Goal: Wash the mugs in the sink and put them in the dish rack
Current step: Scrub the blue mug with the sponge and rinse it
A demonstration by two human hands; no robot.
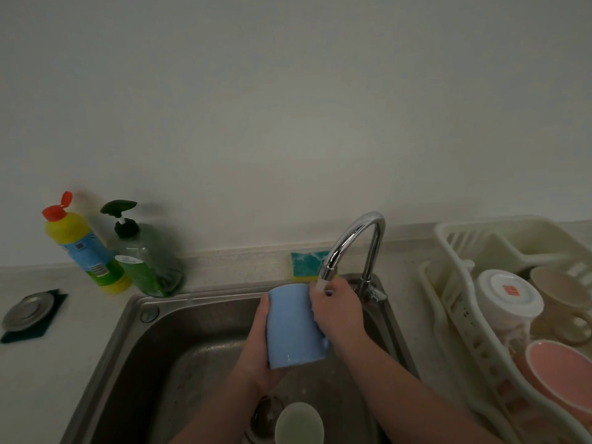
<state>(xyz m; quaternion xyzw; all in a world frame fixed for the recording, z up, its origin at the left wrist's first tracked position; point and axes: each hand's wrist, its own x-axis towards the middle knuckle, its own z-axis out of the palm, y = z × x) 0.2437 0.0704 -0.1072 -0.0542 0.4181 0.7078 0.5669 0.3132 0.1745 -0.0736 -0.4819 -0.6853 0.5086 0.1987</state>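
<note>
I hold the pale blue ceramic mug (293, 325) over the steel sink (134, 344), both hands clamped on it: left hand (259, 357) beneath, right hand (336, 312) at the rim under the chrome tap (355, 241). A green-lined mug (299, 423) sits below; the cream plastic dish rack (455, 238) stands right of the sink.

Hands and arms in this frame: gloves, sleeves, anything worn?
Nothing worn that shows. The left hand and right hand are bare, with no gloves, and both forearms are bare to the frame's bottom edge. No watch, bracelet or ring is discernible in the dim light.

Countertop (224, 267) – two bottles (86, 248), sponge (307, 264), dish rack (455, 302), sink lid (27, 310)
</note>
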